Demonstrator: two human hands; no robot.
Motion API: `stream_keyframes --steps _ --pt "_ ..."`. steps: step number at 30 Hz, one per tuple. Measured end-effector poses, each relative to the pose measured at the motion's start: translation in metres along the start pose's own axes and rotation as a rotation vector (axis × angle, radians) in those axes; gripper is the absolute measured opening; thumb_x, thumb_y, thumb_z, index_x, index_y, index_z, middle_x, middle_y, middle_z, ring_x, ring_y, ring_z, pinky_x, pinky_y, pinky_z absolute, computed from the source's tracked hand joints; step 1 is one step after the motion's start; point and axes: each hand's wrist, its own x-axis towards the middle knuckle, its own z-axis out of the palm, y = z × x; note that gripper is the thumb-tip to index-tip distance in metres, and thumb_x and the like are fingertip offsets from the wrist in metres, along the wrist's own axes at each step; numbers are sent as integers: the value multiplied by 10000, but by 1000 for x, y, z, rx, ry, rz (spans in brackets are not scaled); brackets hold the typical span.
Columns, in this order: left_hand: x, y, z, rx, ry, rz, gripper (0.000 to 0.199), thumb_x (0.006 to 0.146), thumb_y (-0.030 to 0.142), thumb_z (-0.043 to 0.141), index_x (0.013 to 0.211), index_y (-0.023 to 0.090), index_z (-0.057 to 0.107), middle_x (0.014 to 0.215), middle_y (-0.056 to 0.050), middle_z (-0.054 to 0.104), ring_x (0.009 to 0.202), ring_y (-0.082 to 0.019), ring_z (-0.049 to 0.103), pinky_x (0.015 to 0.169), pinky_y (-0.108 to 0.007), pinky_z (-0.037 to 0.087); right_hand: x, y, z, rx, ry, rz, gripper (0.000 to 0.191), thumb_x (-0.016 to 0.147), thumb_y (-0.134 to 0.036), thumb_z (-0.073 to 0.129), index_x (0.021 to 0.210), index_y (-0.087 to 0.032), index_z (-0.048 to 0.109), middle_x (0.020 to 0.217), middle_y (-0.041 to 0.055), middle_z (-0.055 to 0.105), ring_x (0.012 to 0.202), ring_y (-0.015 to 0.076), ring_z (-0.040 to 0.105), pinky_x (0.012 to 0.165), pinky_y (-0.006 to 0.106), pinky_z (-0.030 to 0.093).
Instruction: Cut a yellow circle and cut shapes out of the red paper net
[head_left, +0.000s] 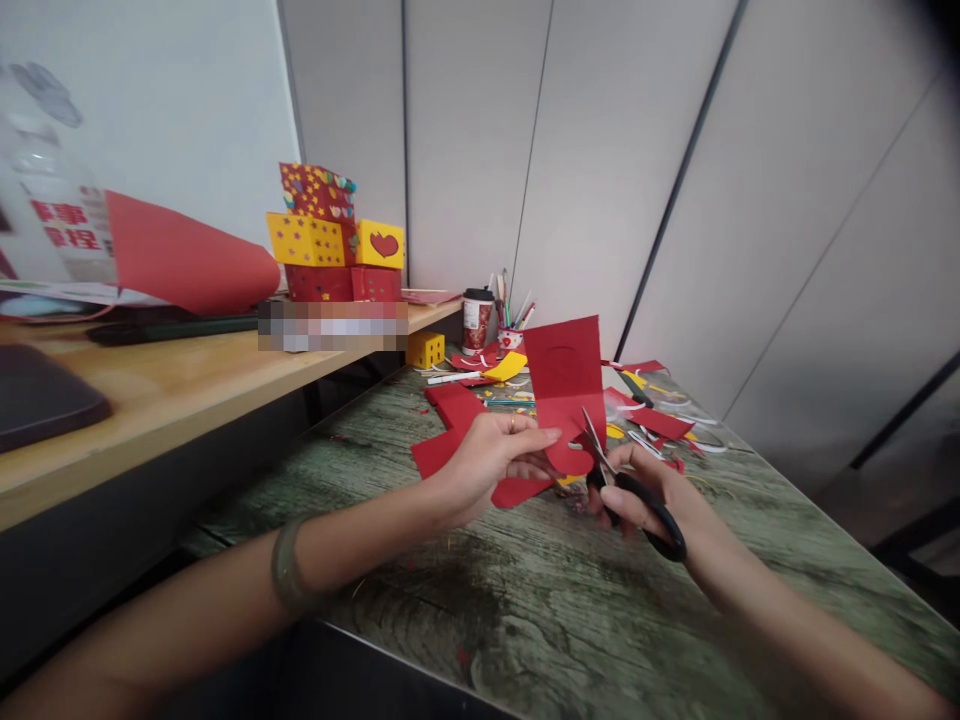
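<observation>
Between thumb and fingers, my left hand (487, 460) pinches a folded piece of red paper (566, 365), upright above the table. The paper has a curved cut in its lower part and a faint round outline on its upper panel. My right hand (645, 485) is closed around the black handles of the scissors (660, 525). The blades are parted and point up at the cut edge. Another red paper piece (454, 410) lies on the table behind my left hand, partly hidden by it.
Paper scraps (664, 420) litter the back of the dark wooden table (525, 620). Near the wall are a lidded cup (477, 322), a pen holder (511, 340) and a small yellow box (425, 350). Decorated boxes (307, 240) are stacked on the wooden shelf (187, 385) at left.
</observation>
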Motion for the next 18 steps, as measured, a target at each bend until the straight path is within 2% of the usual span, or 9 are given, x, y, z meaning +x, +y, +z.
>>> stream_keyframes --steps 11,18 --pt "-2 -9 1 -52 1 -78 217 691 306 623 740 95 624 720 -76 619 632 -104 562 667 -250 425 -5 0 4 -16 89 -94 317 680 -382 635 773 -228 375 598 -48 513 534 118 478 492 231 332" --pt "-3 -9 3 -13 -11 -58 211 705 293 611 648 91 632 661 -75 627 615 -107 573 639 -230 418 -4 -2 -1 58 27 -9 387 657 -472 616 799 -225 355 577 -39 538 487 112 486 430 213 319"
